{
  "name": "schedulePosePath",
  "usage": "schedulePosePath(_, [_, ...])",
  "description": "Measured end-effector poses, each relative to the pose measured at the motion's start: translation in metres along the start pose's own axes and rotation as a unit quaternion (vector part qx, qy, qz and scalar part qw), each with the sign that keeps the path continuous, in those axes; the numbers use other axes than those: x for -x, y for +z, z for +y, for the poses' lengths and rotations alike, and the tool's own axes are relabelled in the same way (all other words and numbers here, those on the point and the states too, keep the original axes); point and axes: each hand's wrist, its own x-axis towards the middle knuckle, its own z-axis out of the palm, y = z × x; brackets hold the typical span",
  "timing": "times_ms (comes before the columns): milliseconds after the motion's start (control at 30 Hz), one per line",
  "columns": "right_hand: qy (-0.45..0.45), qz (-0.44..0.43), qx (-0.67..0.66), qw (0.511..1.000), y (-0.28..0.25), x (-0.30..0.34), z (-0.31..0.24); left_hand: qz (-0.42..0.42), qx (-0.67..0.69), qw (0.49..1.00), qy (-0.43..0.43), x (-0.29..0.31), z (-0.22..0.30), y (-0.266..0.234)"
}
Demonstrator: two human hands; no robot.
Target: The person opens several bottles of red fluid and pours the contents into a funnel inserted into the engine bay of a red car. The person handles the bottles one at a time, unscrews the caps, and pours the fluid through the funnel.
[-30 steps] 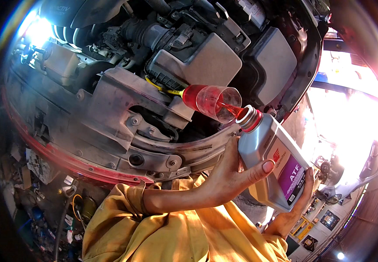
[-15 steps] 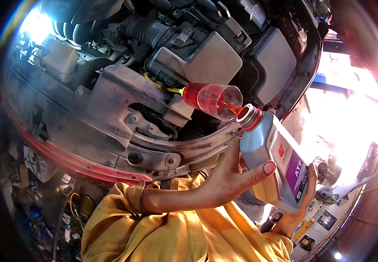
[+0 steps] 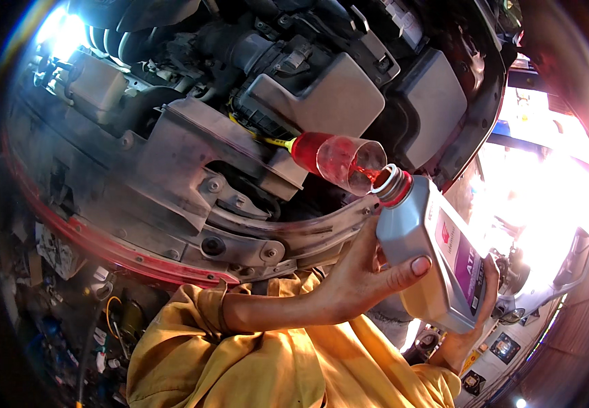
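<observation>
The left hand [image 3: 359, 282] is wrapping around the side of a grey plastic bottle [image 3: 430, 255], thumb pressing its front face and fingers curling behind it. The right hand [image 3: 474, 319] is gripping the bottle's lower end; only its fingers and wrist are showing, so how tightly it is closing is hard to judge. Both hands are tilting the bottle so its open neck is pointing into a clear funnel [image 3: 342, 160]. A thin stream of red fluid is running into the funnel, which is glowing red and sitting in the engine bay [image 3: 192, 149], its yellow-tipped spout pointing left. The 2 yellow sleeves [image 3: 253, 360] are coming in from below.
</observation>
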Motion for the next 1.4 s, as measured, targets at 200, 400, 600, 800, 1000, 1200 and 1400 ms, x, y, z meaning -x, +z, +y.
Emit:
schedulePosePath(200, [-0.020,-0.003,-0.022,1.000,0.003,-0.008,0.005,-0.020,0.030,0.999,-0.022,-0.003,-0.001,-0.006])
schedulePosePath(400, [-0.030,-0.003,-0.028,0.999,0.005,-0.011,0.003,-0.028,0.013,0.999,-0.029,-0.007,-0.004,-0.015])
schedulePosePath(600, [-0.040,0.000,-0.021,0.999,0.004,-0.015,0.001,-0.062,0.017,0.997,-0.037,-0.011,-0.010,-0.020])
schedulePosePath(800, [-0.054,0.003,-0.016,0.998,0.001,-0.021,-0.005,-0.083,0.014,0.996,-0.035,-0.019,-0.016,-0.021])
schedulePosePath(1000, [-0.085,0.002,-0.009,0.996,-0.003,-0.027,-0.012,-0.130,0.061,0.988,-0.048,-0.026,-0.023,-0.023])
schedulePosePath(1200, [-0.101,-0.001,-0.003,0.995,-0.004,-0.031,-0.017,-0.166,0.166,0.971,-0.037,-0.030,-0.032,-0.024])
schedulePosePath(1400, [-0.110,0.001,-0.002,0.994,0.000,-0.030,-0.015,-0.179,0.202,0.962,-0.031,-0.032,-0.027,-0.021])
